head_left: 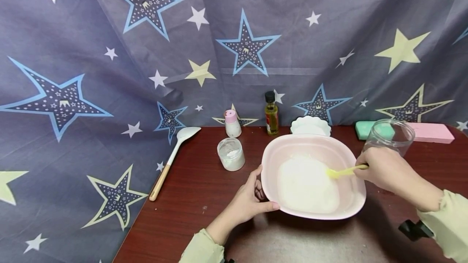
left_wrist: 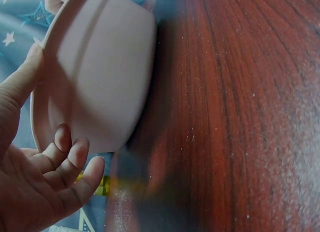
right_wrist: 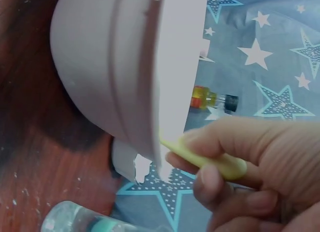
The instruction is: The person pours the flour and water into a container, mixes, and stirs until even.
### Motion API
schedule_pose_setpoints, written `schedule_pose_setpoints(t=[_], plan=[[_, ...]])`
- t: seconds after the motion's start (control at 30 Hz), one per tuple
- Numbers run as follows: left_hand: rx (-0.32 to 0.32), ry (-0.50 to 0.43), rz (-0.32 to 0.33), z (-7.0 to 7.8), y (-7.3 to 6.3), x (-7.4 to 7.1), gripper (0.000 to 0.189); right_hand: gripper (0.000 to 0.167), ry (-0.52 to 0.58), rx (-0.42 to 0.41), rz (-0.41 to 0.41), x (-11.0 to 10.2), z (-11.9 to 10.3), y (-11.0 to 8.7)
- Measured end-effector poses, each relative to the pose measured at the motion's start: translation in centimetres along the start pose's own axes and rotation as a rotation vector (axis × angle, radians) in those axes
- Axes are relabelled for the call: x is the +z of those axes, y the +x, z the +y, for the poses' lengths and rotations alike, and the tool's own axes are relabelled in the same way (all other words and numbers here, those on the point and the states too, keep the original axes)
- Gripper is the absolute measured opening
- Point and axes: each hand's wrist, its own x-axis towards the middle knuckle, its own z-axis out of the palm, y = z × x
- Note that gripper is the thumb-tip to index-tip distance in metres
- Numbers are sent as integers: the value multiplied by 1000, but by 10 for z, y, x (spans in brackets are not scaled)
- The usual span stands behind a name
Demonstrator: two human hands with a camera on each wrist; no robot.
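Observation:
A pale pink basin holds white contents across its bottom. My left hand steadies it at the left side, thumb and forefinger at the rim, and the other fingers bent beside the outer wall in the left wrist view. In my right hand is a small yellow utensil, its handle pinched between thumb and fingers. The handle crosses the basin's right rim in the right wrist view. Its yellow head meets the white contents, so the head's exact shape is hidden.
Behind the basin stand an oil bottle and a white scalloped dish. A jar of white powder and a pink-capped shaker are left; a ladle lies further left. A glass jar and green and pink blocks sit right.

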Motion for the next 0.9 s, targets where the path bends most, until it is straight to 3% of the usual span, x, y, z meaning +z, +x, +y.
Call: schedule_pose_setpoints(t=[0.2, 0.43, 0.6, 0.9], plan=[[1, 2, -3, -1, 0, 0, 103, 14, 10, -62, -82, -5, -1, -5], [1, 18, 0, 0, 0, 0, 103, 14, 109, -141, -194, 1, -7, -7], [5, 13, 3, 0, 0, 0, 102, 17, 162, -193, -209, 11, -16, -4], [-3, 17, 1, 2, 0, 1, 102, 16, 263, -264, -133, 33, -36, 6]])
